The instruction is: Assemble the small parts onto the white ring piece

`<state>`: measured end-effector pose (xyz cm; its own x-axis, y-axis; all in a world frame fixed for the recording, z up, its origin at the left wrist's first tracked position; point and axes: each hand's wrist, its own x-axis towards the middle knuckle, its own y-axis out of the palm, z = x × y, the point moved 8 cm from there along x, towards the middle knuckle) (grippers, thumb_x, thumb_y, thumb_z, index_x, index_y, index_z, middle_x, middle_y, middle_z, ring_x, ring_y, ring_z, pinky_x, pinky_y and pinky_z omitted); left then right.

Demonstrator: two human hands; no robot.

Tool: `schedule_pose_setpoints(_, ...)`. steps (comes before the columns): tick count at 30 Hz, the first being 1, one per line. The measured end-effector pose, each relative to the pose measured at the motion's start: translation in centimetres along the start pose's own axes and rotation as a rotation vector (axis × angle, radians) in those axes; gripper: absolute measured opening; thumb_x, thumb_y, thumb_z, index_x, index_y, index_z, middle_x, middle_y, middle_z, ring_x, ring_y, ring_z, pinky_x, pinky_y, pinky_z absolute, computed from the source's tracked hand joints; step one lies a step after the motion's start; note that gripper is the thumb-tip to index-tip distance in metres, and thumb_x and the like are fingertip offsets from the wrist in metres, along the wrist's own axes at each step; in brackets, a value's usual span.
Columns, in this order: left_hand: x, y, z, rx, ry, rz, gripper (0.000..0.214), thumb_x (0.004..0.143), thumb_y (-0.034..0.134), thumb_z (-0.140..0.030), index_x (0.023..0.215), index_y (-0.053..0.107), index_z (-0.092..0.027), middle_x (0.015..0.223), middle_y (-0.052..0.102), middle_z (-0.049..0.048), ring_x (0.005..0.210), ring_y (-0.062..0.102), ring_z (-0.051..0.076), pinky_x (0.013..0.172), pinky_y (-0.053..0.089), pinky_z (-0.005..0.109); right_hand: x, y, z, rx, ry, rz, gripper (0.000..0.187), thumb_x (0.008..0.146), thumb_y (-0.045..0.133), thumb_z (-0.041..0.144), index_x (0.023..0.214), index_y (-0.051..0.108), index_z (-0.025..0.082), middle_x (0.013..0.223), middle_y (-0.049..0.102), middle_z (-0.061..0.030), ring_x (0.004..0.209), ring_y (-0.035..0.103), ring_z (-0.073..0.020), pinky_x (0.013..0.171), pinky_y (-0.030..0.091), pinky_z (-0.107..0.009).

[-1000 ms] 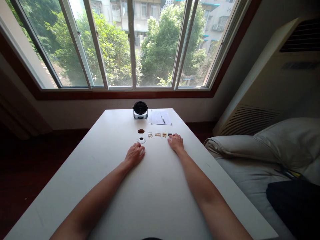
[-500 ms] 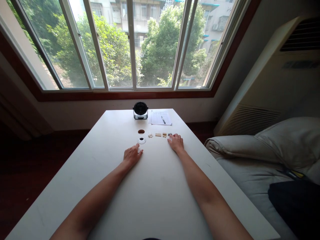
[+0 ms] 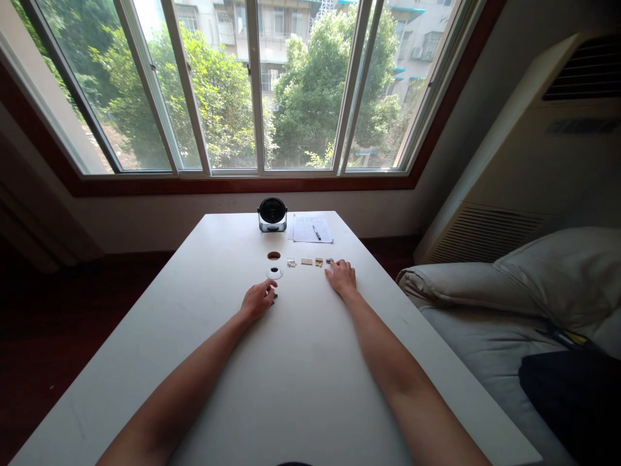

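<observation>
My left hand (image 3: 259, 299) rests on the white table (image 3: 301, 375), its fingers curled in with a tiny dark speck at the fingertips that I cannot make out. Just beyond it lie a white disc with a dark centre (image 3: 274, 273) and a brown disc (image 3: 274, 255). My right hand (image 3: 342, 277) lies flat with fingers spread. Its fingertips are beside a row of small bricks: a white one (image 3: 292, 262), a tan plate (image 3: 306, 261), a second tan piece (image 3: 319, 262) and a dark piece (image 3: 330, 260).
A round black device (image 3: 272, 214) stands at the table's far edge beside a sheet of paper (image 3: 305, 228) with a pen (image 3: 316, 232). A grey sofa cushion (image 3: 509, 291) and a floor air conditioner (image 3: 524, 162) stand to the right. A window spans the far wall.
My left hand drew back from the white disc toward me and its fingers curled in. My right hand stayed still.
</observation>
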<state>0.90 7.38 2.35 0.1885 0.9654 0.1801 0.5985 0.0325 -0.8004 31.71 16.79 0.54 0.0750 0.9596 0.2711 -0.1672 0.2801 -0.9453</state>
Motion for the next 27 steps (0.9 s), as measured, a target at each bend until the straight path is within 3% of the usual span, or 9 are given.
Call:
schedule_pose_setpoints(4,0.4,0.0,0.7,-0.165,-0.008,-0.03,0.027,0.09,0.04,-0.019,0.102,0.064,-0.024,0.088,0.07,0.0011,0.076,0.065,0.016,0.071,0.045,0.028,-0.4,-0.8,0.4,0.055,-0.017,-0.032,0.036,0.097,0.052,0.037,0.129,0.062,0.023,0.121,0.056,-0.0132,0.113,0.047,-0.0276,0.097,0.036,-0.038)
schedule_pose_setpoints(7,0.7,-0.3,1.4,-0.18,-0.026,-0.102,0.026,0.087,0.041,-0.015,0.095,0.064,-0.023,0.091,0.069,0.003,0.086,0.066,0.018,0.078,0.048,0.031,-0.9,-1.6,2.2,0.131,-0.106,-0.069,0.032,0.098,0.05,0.032,0.125,0.064,0.023,0.12,0.059,-0.0113,0.112,0.05,-0.0254,0.099,0.037,-0.036)
schedule_pose_setpoints(10,0.9,-0.8,2.1,-0.154,-0.053,-0.162,0.025,0.087,0.041,-0.014,0.091,0.064,-0.022,0.093,0.069,0.004,0.094,0.064,0.02,0.084,0.048,0.035,-2.0,-1.9,5.7,0.218,-0.257,-0.037,0.026,0.099,0.051,0.029,0.116,0.068,0.022,0.116,0.062,-0.0096,0.112,0.053,-0.023,0.1,0.039,-0.035)
schedule_pose_setpoints(14,1.0,-1.3,2.6,-0.116,-0.094,-0.16,0.023,0.086,0.044,-0.013,0.092,0.065,-0.021,0.096,0.07,0.005,0.095,0.062,0.021,0.087,0.049,0.036,-5.0,-1.2,12.2,0.349,-0.532,0.164,0.021,0.097,0.056,0.028,0.112,0.071,0.025,0.106,0.066,-0.0051,0.097,0.06,-0.018,0.088,0.045,-0.03)
schedule_pose_setpoints(16,1.1,-1.3,2.4,-0.126,-0.065,-0.084,0.022,0.082,0.047,-0.013,0.091,0.066,-0.021,0.095,0.07,0.0047,0.093,0.061,0.02,0.088,0.048,0.035,-6.8,-1.3,15.0,0.388,-0.663,0.204,0.024,0.095,0.062,0.029,0.118,0.069,0.027,0.103,0.066,-0.0045,0.098,0.059,-0.0184,0.088,0.045,-0.03)
schedule_pose_setpoints(18,1.1,-1.1,1.9,-0.19,0.016,0.076,0.022,0.078,0.05,-0.013,0.09,0.067,-0.02,0.093,0.07,0.0036,0.09,0.061,0.019,0.086,0.049,0.033,-8.3,-1.6,16.9,0.396,-0.75,0.204,0.031,0.092,0.066,0.03,0.123,0.067,0.029,0.105,0.066,-0.0048,0.102,0.058,-0.0198,0.089,0.045,-0.031)
schedule_pose_setpoints(21,0.6,-1.3,1.4,-0.349,0.113,0.303,0.028,0.077,0.052,-0.019,0.1,0.067,-0.019,0.099,0.068,0.0048,0.091,0.062,0.019,0.082,0.05,0.03,-9.6,-2.0,18.2,0.365,-0.82,0.181,0.031,0.092,0.066,0.029,0.123,0.067,0.029,0.108,0.064,-0.0061,0.104,0.056,-0.0209,0.09,0.045,-0.033)
schedule_pose_setpoints(23,0.4,-1.6,1.6,-0.314,0.115,0.382,0.026,0.075,0.055,-0.022,0.097,0.068,-0.019,0.098,0.067,0.0052,0.089,0.06,0.019,0.079,0.05,0.03,-9.8,-2.1,18.2,0.352,-0.832,0.17,0.025,0.093,0.065,0.027,0.118,0.07,0.028,0.108,0.064,-0.0064,0.103,0.056,-0.0208,0.09,0.045,-0.032)
schedule_pose_setpoints(27,0.3,-2.0,1.1,-0.111,0.222,0.408,0.021,0.072,0.068,-0.031,0.09,0.07,-0.023,0.097,0.063,0.0037,0.097,0.056,0.022,0.085,0.047,0.031,-9.6,-2.0,17.7,0.354,-0.823,0.163,0.016,0.094,0.062,0.023,0.105,0.073,0.026,0.104,0.064,-0.0052,0.1,0.055,-0.019,0.088,0.044,-0.03)
